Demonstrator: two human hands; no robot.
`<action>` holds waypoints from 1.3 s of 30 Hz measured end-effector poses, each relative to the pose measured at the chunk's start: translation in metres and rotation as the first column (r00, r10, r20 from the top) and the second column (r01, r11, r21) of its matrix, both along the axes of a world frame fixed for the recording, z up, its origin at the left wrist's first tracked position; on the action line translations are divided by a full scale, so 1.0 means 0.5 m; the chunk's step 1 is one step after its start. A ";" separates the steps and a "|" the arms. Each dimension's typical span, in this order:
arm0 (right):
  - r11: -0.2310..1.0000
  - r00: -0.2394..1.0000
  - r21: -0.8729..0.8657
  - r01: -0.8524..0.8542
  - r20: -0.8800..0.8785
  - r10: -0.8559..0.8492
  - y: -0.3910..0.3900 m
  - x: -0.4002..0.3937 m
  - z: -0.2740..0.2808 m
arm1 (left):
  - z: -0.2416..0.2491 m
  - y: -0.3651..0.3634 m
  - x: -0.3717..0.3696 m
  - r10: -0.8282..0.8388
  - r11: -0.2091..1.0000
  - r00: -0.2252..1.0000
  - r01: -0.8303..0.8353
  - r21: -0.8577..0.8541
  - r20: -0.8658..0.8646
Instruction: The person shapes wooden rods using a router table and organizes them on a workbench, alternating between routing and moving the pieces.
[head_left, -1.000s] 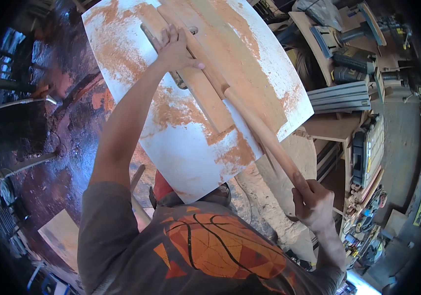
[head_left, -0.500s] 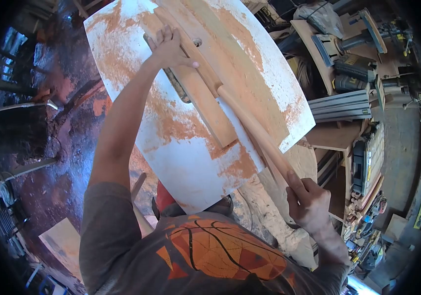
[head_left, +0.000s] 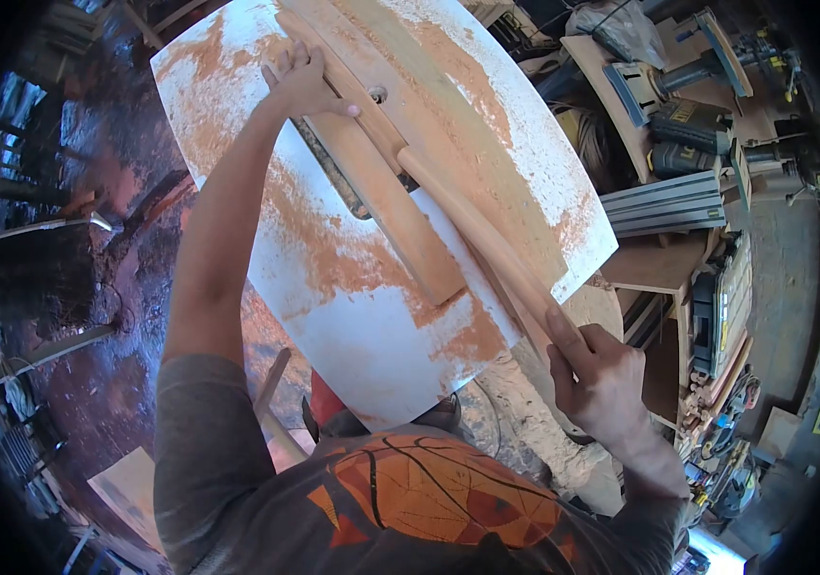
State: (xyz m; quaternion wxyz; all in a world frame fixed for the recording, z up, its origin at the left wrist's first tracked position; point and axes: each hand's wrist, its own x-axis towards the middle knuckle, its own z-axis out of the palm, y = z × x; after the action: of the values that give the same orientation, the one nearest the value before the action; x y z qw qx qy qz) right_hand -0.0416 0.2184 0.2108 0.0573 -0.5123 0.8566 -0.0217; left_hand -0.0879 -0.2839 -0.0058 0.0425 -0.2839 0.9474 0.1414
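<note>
My left hand [head_left: 303, 86] presses on a flat wooden board [head_left: 386, 206], fingers spread, its thumb reaching the edge of a long shaped wooden piece [head_left: 472, 222]. That piece runs diagonally beside the board and narrows to a rounded handle, whose lower end my right hand [head_left: 597, 369] grips. Both lie over a white tabletop [head_left: 353, 345] dusted with brown sawdust. Under the board's left edge a dark slot [head_left: 338, 177] shows. Beyond the shaped piece is a wide wooden panel [head_left: 458, 125] with a round hole near my left thumb.
On the right are a bench with a clamp [head_left: 707, 67], black tool batteries or cases [head_left: 688, 129], stacked metal rails [head_left: 664, 206] and a wooden cabinet [head_left: 654, 264]. A sawdust-covered surface [head_left: 563, 446] lies below my right hand. Reddish floor [head_left: 113, 335] shows at left.
My left hand appears slightly farther left and up. The board and shaped piece have shifted slightly in view, with my right hand still round the handle.
</note>
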 end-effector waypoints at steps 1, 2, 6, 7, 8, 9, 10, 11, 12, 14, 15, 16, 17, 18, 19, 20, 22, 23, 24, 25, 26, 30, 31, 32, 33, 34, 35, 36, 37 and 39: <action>1.000 1.000 -0.006 0.008 0.014 -0.007 -0.007 -0.002 0.000 | 0.000 -0.008 -0.004 -0.001 1.000 1.000 0.001 -0.005 0.000; 1.000 1.000 -0.005 0.008 0.015 -0.008 -0.013 -0.004 0.001 | 0.000 -0.014 -0.005 -0.001 1.000 1.000 0.001 -0.010 0.001; 1.000 0.999 0.010 -0.017 -0.034 0.017 -0.042 -0.011 0.002 | 0.000 -0.043 -0.015 0.003 0.999 1.000 -0.003 -0.032 0.014; 1.000 0.999 0.010 -0.018 -0.027 0.018 -0.049 -0.012 0.002 | 0.000 -0.051 -0.018 0.003 0.999 1.000 -0.003 -0.038 0.014; 1.000 0.999 0.012 -0.016 -0.030 0.016 -0.055 -0.012 0.001 | -0.002 -0.058 -0.020 0.003 0.999 1.000 -0.003 -0.044 0.014; 1.000 0.999 0.005 -0.017 -0.031 0.017 -0.061 -0.012 0.001 | -0.003 -0.064 -0.021 0.002 0.999 1.000 -0.001 -0.043 0.011; 1.000 0.999 -0.003 -0.017 -0.032 0.017 -0.066 -0.013 0.000 | -0.002 -0.069 -0.023 0.000 0.999 1.000 0.000 -0.043 0.003; 1.000 0.999 -0.005 -0.014 -0.033 0.013 -0.070 -0.015 -0.003 | 0.000 -0.074 -0.024 -0.002 0.999 1.000 0.002 -0.045 -0.003; 1.000 0.999 -0.020 -0.017 -0.039 0.017 -0.074 -0.015 -0.007 | 0.003 -0.079 -0.025 -0.007 0.999 1.000 0.007 -0.049 -0.003; 0.999 0.999 -0.037 -0.012 -0.045 0.011 -0.084 -0.015 -0.011 | 0.005 -0.090 -0.031 0.001 0.999 1.000 -0.002 -0.045 -0.003; 0.999 0.999 -0.037 -0.012 -0.050 0.011 -0.090 -0.015 -0.011 | 0.006 -0.095 -0.033 -0.006 0.999 1.000 0.005 -0.048 -0.005; 0.999 0.998 -0.037 -0.012 -0.054 0.010 -0.094 -0.015 -0.011 | 0.006 -0.099 -0.033 0.002 0.999 1.000 -0.002 -0.054 0.004; 0.999 0.998 -0.040 -0.005 -0.056 0.003 -0.098 -0.016 -0.013 | 0.009 -0.103 -0.035 0.010 0.998 1.000 -0.010 -0.060 0.012; 0.999 0.998 -0.048 -0.011 -0.057 0.008 -0.102 -0.018 -0.016 | 0.010 -0.109 -0.038 0.006 0.998 1.000 -0.005 -0.064 0.011; 0.998 0.998 -0.054 -0.019 -0.058 0.016 -0.107 -0.019 -0.018 | 0.010 -0.115 -0.040 0.004 0.998 1.000 -0.004 -0.069 0.011; 0.998 0.998 -0.059 -0.020 -0.057 0.017 -0.111 -0.020 -0.020 | 0.009 -0.123 -0.041 0.006 0.997 1.000 -0.005 -0.074 0.012; 0.998 0.998 -0.064 -0.022 -0.067 0.017 -0.124 -0.023 -0.025 | 0.011 -0.136 -0.049 0.015 0.996 0.999 -0.012 -0.092 0.038; 0.997 0.998 -0.071 -0.025 -0.064 0.021 -0.130 -0.022 -0.026 | 0.014 -0.143 -0.051 0.021 0.994 0.998 -0.014 -0.104 0.065; 0.999 0.999 -0.038 0.007 -0.050 -0.009 -0.136 -0.020 -0.023 | 0.015 -0.149 -0.050 0.025 0.994 0.997 -0.017 -0.109 0.067; 0.999 0.998 -0.005 0.040 -0.040 -0.040 -0.142 -0.019 -0.021 | 0.016 -0.156 -0.053 0.022 0.994 0.998 -0.015 -0.106 0.061; 0.999 0.998 -0.009 0.040 -0.041 -0.040 -0.147 -0.020 -0.021 | 0.017 -0.162 -0.055 0.018 0.995 0.998 -0.013 -0.101 0.054; 0.999 0.999 -0.013 0.036 -0.041 -0.036 -0.167 -0.027 -0.023 | 0.018 -0.185 -0.063 0.015 0.997 0.999 -0.012 -0.075 0.040; 0.999 0.999 -0.019 0.032 -0.041 -0.033 -0.172 -0.029 -0.024 | 0.016 -0.191 -0.065 0.021 0.996 0.999 -0.017 -0.082 0.043; 0.999 0.999 -0.020 0.033 -0.043 -0.034 -0.178 -0.031 -0.026 | 0.014 -0.197 -0.067 0.026 0.996 0.998 -0.022 -0.089 0.048; 0.999 0.998 -0.029 0.016 -0.064 -0.017 -0.185 -0.033 -0.027 | 0.014 -0.206 -0.070 0.024 0.996 0.999 -0.020 -0.089 0.045; 0.999 0.996 -0.035 -0.001 -0.086 -0.002 -0.191 -0.034 -0.027 | 0.016 -0.215 -0.073 0.021 0.997 0.998 -0.017 -0.069 0.058; 0.999 0.996 -0.033 0.001 -0.091 -0.004 -0.199 -0.036 -0.028 | 0.017 -0.223 -0.074 0.018 0.999 0.997 -0.015 -0.050 0.070; 0.999 0.996 -0.035 0.004 -0.086 -0.007 -0.209 -0.038 -0.029 | 0.018 -0.231 -0.076 0.016 0.999 0.998 -0.013 -0.048 0.063; 0.999 0.997 -0.039 0.006 -0.081 -0.009 -0.217 -0.039 -0.030 | 0.019 -0.240 -0.077 0.010 0.999 0.998 -0.008 -0.033 0.054; 0.999 0.995 -0.044 0.003 -0.098 -0.007 -0.229 -0.041 -0.030 | 0.021 -0.255 -0.083 0.011 1.000 0.999 -0.011 -0.019 0.031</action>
State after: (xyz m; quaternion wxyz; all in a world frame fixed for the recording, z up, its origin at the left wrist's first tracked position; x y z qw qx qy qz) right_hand -0.0619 0.1038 0.1956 0.0037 -0.5117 0.8590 -0.0155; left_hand -0.1293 -0.4116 0.0048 0.0538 -0.2917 0.9463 0.1284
